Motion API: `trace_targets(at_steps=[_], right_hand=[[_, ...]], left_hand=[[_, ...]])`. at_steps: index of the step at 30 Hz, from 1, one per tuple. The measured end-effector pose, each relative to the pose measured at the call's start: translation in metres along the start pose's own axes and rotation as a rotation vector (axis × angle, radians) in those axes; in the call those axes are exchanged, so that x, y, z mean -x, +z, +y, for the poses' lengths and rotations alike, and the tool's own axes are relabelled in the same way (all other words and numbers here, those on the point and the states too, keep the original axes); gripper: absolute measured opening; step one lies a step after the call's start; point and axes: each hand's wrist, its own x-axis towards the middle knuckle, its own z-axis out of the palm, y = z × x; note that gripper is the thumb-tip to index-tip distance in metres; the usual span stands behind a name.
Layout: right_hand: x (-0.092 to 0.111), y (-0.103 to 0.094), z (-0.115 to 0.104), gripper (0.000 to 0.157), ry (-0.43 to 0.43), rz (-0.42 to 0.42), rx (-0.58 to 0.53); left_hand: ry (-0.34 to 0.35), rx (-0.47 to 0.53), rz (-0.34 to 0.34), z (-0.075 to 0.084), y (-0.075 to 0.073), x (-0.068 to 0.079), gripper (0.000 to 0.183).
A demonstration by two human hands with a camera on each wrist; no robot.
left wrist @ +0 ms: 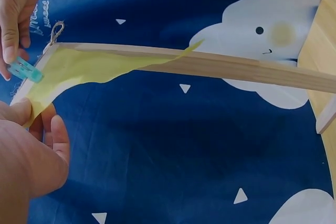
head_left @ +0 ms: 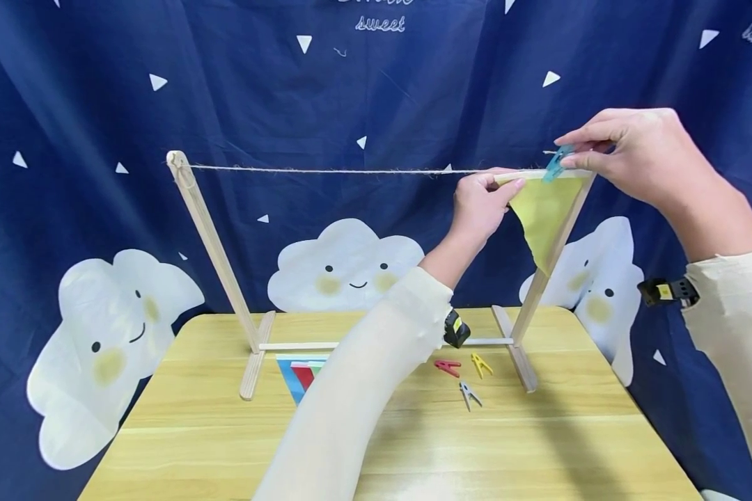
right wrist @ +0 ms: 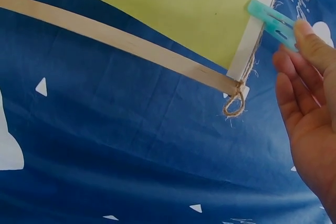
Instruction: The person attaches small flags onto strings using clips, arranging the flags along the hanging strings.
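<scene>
A yellow triangular pennant (head_left: 548, 212) with a white top strip hangs against the twine (head_left: 351, 171), at the right post of a wooden frame. My left hand (head_left: 482, 205) pinches the pennant's left top corner between thumb and fingers. In my right hand (head_left: 639, 153), thumb and fingertips pinch a teal clothespin (head_left: 558, 163). The clothespin's tip overlaps the white strip and the twine, as the right wrist view also shows at the clothespin (right wrist: 273, 22). Near that corner, a loop of twine (right wrist: 234, 104) dangles from the post's top.
On the wooden table (head_left: 570, 431) lie a red clothespin (head_left: 448, 367), a yellow clothespin (head_left: 481, 364) and a grey clothespin (head_left: 469, 395). Several coloured pennants (head_left: 294, 376) lie stacked, partly hidden behind my left sleeve. The frame's left post (head_left: 216, 250) leans up at left. A blue curtain (head_left: 257, 90) hangs behind.
</scene>
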Motion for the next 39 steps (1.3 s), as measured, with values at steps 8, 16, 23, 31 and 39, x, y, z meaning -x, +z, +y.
trace_targets(at_steps=[8,16,23,31,39], right_hand=[[0.0,0.001,0.003,0.033,-0.047,-0.033,-0.02],[0.003,0.006,0.002,0.039,-0.045,-0.044,-0.058],[0.005,0.009,0.001,0.039,-0.018,-0.042,-0.069],[0.008,0.008,-0.001,0.04,0.012,-0.056,-0.056],[0.011,0.009,-0.002,0.04,0.013,-0.04,-0.052]], left_hand=[[0.016,-0.005,-0.023,0.0,-0.002,0.0,0.015],[0.041,-0.055,-0.032,-0.003,-0.009,0.003,0.014],[0.048,-0.137,-0.059,-0.009,-0.017,0.003,0.015],[0.041,-0.159,-0.077,-0.012,-0.026,0.007,0.017],[0.023,-0.129,-0.084,-0.015,-0.034,0.012,0.018]])
